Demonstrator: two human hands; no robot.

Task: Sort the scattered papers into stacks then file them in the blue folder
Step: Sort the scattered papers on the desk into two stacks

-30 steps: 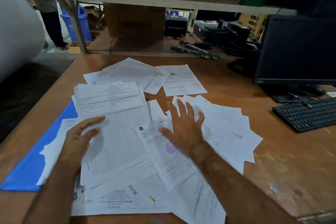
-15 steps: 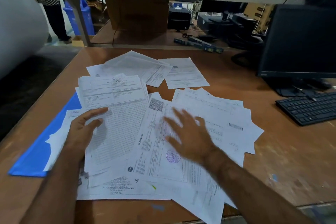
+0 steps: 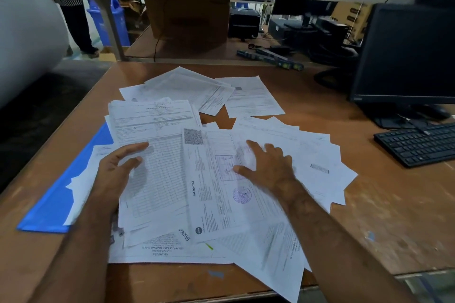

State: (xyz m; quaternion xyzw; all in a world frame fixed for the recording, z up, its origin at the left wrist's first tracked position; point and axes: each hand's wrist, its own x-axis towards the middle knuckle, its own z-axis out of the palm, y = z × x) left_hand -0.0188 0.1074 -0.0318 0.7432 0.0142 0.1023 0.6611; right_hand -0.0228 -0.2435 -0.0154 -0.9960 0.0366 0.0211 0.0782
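Left hand (image 3: 115, 167) lies on the left edge of a gridded-sheet pile (image 3: 157, 167). Thumb and forefinger are spread on top, pressing it down; no grip visible, hand open. Right hand (image 3: 268, 167), motion-blurred, is flat on a stamped tax invoice (image 3: 221, 204) at frame centre, fingers splayed and straight, holding nothing.

The invoice overlaps the gridded pile's right edge and covers more loose papers (image 3: 317, 155) that fan out to centre-right. Two more sheets (image 3: 251, 96) sit apart, upper centre. Blue folder (image 3: 56, 199) lies closed at lower left, its right side buried under the paper spread. Brown worktop (image 3: 381, 216) carries everything. Keyboard (image 3: 418, 142) and monitor (image 3: 406, 56) are at the right edge, a blue bin (image 3: 105, 19) at upper left.

Step looks like early sorting: only one rough pile exists, the rest is scattered, and nothing is filed. Next move probably calls for dragging or lifting the invoice as a single sheet to its own spot while the left hand pins the pile. The risk is pulling the sheets beneath along. The folder needs uncovering before any filing.
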